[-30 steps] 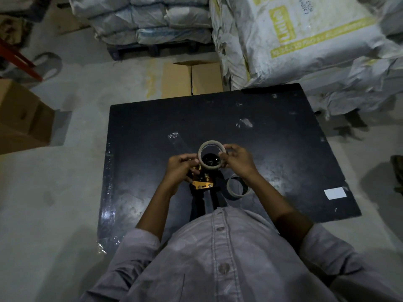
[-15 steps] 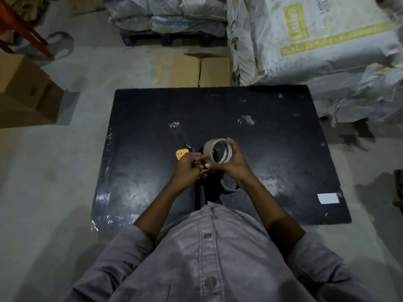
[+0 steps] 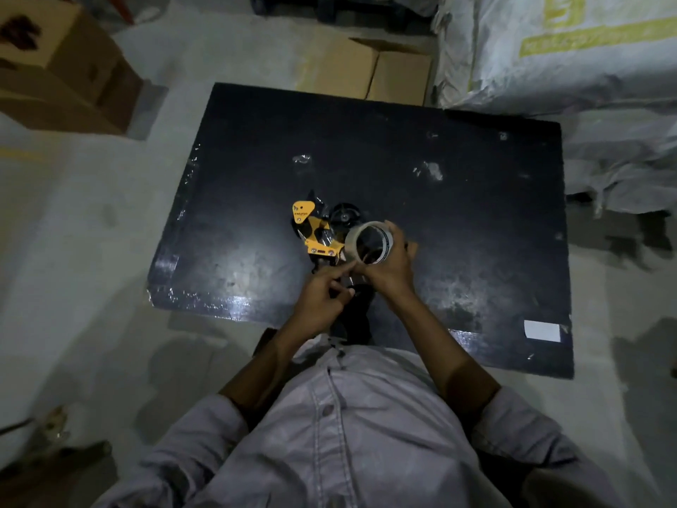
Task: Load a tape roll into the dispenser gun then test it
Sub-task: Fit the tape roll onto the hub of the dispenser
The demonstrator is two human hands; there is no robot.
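A pale tape roll (image 3: 369, 243) is held on edge just above the black table (image 3: 458, 221), with my right hand (image 3: 390, 275) wrapped around its right side. My left hand (image 3: 322, 298) has its index finger and thumb pinched at the roll's near rim and its other fingers curled. Whether it pinches a loose tape end I cannot tell. The yellow and black dispenser gun (image 3: 314, 231) lies on the table just left of the roll, its bare black hub (image 3: 344, 214) facing up. Its dark handle runs under my hands towards my body.
A white label (image 3: 542, 330) is stuck near the table's front right corner, and bits of clear tape (image 3: 428, 170) cling to its surface. Cardboard boxes (image 3: 370, 67) stand behind the table and at the far left (image 3: 62, 67). White sacks (image 3: 557, 53) are piled at the back right.
The dispenser gun now lies uncovered on the table left of the roll, and my left hand has come off it to the roll's near rim. The camera has moved closer.
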